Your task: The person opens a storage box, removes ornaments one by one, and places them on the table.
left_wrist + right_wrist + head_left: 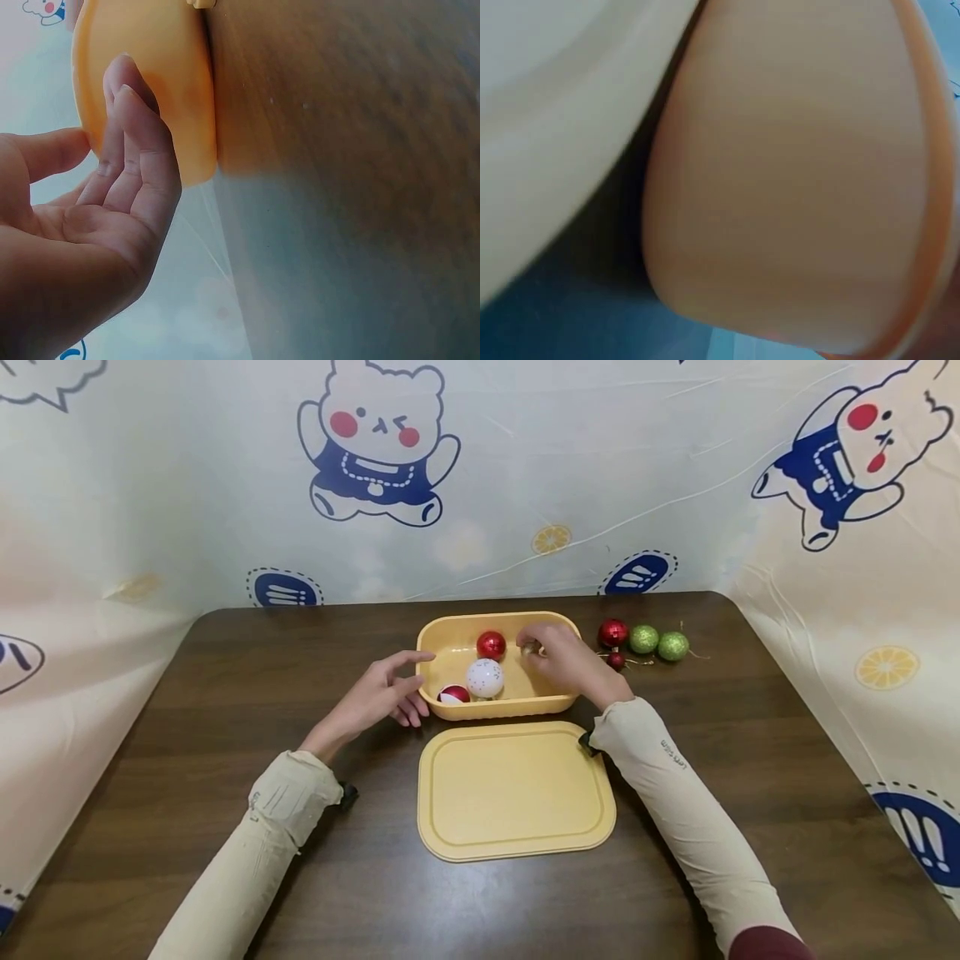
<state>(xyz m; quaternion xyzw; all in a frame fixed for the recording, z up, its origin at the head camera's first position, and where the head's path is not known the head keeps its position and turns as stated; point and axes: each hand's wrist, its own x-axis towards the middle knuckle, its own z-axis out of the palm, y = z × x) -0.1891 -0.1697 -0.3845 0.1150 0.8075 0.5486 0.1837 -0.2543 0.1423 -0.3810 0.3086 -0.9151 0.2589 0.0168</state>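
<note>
A yellow plastic box (498, 709) stands on the table in the head view. Inside it are a red ball ornament (491, 645), a speckled white ball (485, 678) and a red-and-white ball (453, 694). My right hand (564, 658) reaches over the box's right part and pinches a small gold-green ornament (531, 648), mostly hidden by the fingers. At the box's left end is my left hand (381, 689), its fingers loosely bent. In the left wrist view, the thumb (64, 152) is at the rim and the other fingers lie along the outer wall.
A flat yellow lid (516, 792) lies on the table in front of the box. Right of the box are a red ball (612, 633), a smaller dark red one (616, 660) and two green glitter balls (643, 639). A printed curtain (510, 485) surrounds the brown table (345, 877).
</note>
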